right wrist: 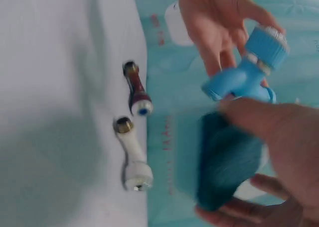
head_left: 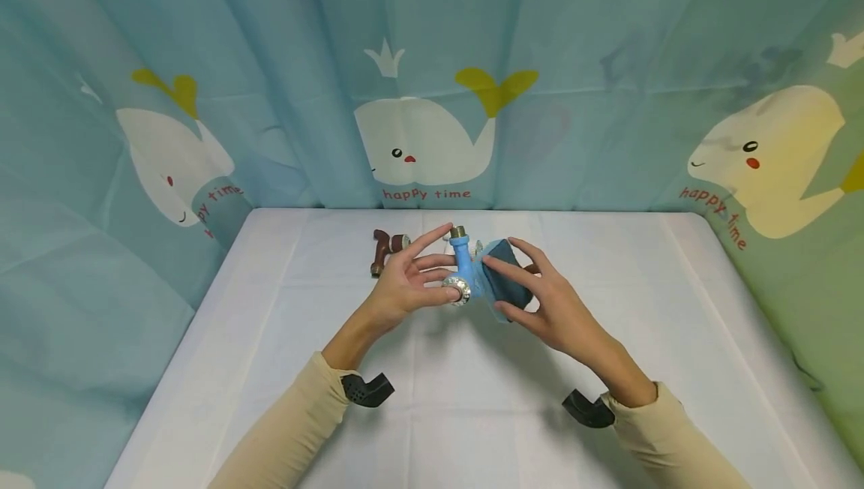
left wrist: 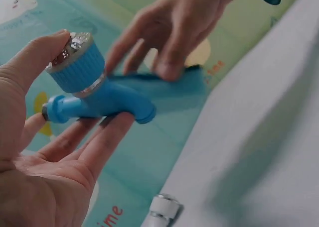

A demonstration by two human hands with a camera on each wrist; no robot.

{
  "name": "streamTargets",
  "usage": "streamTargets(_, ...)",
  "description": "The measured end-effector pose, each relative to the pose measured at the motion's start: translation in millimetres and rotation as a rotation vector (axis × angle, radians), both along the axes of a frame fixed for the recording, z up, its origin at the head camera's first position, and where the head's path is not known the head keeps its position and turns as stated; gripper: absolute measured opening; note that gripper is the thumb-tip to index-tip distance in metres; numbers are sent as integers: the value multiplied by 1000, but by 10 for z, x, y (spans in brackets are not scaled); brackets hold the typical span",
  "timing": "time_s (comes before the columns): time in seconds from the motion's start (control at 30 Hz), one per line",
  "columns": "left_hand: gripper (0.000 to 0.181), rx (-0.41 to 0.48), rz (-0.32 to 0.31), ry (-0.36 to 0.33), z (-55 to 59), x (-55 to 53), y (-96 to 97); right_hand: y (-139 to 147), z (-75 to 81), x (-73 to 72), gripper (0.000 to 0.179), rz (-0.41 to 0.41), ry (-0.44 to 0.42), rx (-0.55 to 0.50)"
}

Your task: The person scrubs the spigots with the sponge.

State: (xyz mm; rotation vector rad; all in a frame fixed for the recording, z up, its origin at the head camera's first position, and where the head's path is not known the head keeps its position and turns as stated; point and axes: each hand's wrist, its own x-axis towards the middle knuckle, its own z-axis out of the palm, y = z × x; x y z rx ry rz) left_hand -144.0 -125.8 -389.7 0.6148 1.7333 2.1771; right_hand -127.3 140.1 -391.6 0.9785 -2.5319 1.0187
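My left hand [head_left: 405, 283] grips a light blue plastic tap [head_left: 462, 255] above the table, its thumb on the knob's silvery cap and fingers beneath the body. The tap's brass threaded end points away in the head view. My right hand [head_left: 556, 313] holds a sponge-like pad [head_left: 508, 279], dark teal on one face and lighter blue on the other, between thumb and fingers. The pad is close against the right side of the tap; whether they touch is hard to tell. In the right wrist view the pad [right wrist: 229, 160] is blurred, just below the tap [right wrist: 244, 80].
A brown tap [right wrist: 137, 90] and a white tap [right wrist: 132, 155] lie on the white-covered table [head_left: 324, 414] towards its back edge. In the head view the white one is mostly hidden behind my hands. A blue whale-print curtain [head_left: 283, 129] hangs behind the table.
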Motion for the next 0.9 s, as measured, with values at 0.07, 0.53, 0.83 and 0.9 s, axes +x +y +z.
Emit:
streamTargets(0.07, 95, -29, -9, 5, -10, -7, 6, -3, 22, -11, 73, 7, 52, -13)
streamTargets(0.53, 94, -96, 11, -42, -29, 3, 47, -17, 93, -64, 73, 44, 294, 132)
streamTargets(0.83, 90, -140, -40, -121, -12, 32, 58, 35, 266, -192, 71, 21, 381, 209)
streamTargets(0.9, 91, -199, -50, -107, -10, 40, 63, 55, 319, -220, 71, 62, 331, 235)
